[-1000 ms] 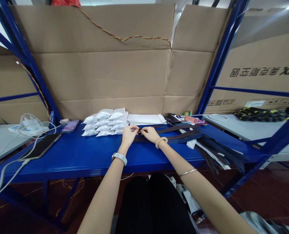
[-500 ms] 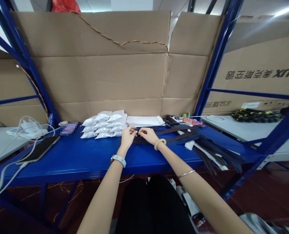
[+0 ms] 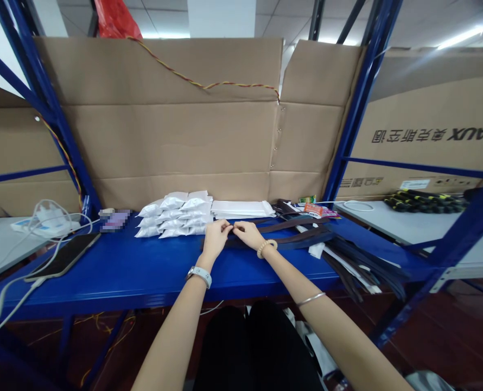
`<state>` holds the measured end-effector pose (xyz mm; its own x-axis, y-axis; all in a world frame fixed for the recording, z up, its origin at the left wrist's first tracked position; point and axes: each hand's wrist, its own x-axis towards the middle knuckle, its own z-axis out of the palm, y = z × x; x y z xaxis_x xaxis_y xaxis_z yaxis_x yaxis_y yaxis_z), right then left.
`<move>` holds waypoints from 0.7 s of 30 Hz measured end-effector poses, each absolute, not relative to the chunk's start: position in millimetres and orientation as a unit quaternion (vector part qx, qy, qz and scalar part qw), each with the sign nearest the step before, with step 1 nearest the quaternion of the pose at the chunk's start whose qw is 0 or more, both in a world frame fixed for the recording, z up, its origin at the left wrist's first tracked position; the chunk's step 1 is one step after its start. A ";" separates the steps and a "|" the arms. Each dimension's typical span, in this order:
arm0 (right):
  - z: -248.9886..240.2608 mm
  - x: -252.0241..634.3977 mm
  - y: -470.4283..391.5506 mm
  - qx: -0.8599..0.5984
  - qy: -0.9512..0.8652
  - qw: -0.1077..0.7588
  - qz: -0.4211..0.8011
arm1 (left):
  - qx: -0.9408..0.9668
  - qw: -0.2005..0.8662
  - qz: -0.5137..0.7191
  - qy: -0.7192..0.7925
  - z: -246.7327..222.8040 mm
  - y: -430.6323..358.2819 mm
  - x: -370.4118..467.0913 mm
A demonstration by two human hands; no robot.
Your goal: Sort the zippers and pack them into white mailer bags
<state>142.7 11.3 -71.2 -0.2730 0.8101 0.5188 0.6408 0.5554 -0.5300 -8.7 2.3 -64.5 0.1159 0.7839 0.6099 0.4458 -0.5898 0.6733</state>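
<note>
My left hand (image 3: 215, 239) is closed in a pinch above the blue table, its fingertips close to those of my right hand (image 3: 249, 237), which is pinched too. Whatever lies between the fingers is too small to make out. Long dark strips (image 3: 300, 238), brown and navy, run under and beside my hands and fan out to the right, some hanging over the front edge. Just behind my hands lies a stack of flat white strips or sleeves (image 3: 243, 208). A pile of filled white packets (image 3: 176, 215) sits to the left of it.
The blue table (image 3: 135, 271) stands against a cardboard panel (image 3: 176, 136). On its left lie a phone (image 3: 64, 255) with a white cable and a pixelated purple item (image 3: 115, 220). Small colourful wrappers (image 3: 321, 210) lie at the back right. Blue rack posts (image 3: 357, 114) flank both sides.
The camera view has tilted slightly upward, so the scene sits lower. My hands stay in nearly the same place, both still pinched, fingertips close together.
</note>
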 end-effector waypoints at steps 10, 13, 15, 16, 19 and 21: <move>-61.6 165.9 12.4 -0.584 -0.681 0.436 -0.079 | 0.575 0.052 0.643 0.503 -43.8 -4.0 -27.3; -59.0 184.5 14.2 -0.625 -0.619 0.461 -0.120 | 0.471 0.004 0.694 0.544 -39.9 -6.8 -40.5; -58.4 195.6 15.1 -0.654 -0.569 0.480 -0.137 | 0.384 -0.029 0.725 0.570 -40.0 -6.6 -49.7; -58.3 200.3 15.2 -0.667 -0.544 0.488 -0.143 | 0.334 -0.042 0.740 0.583 -40.9 -5.7 -54.5; -58.1 209.9 14.5 -0.696 -0.485 0.507 -0.153 | 0.202 -0.054 0.765 0.609 -45.9 -1.2 -68.2; -57.7 212.7 13.3 -0.704 -0.467 0.512 -0.157 | 0.164 -0.053 0.768 0.616 -49.4 1.6 -75.2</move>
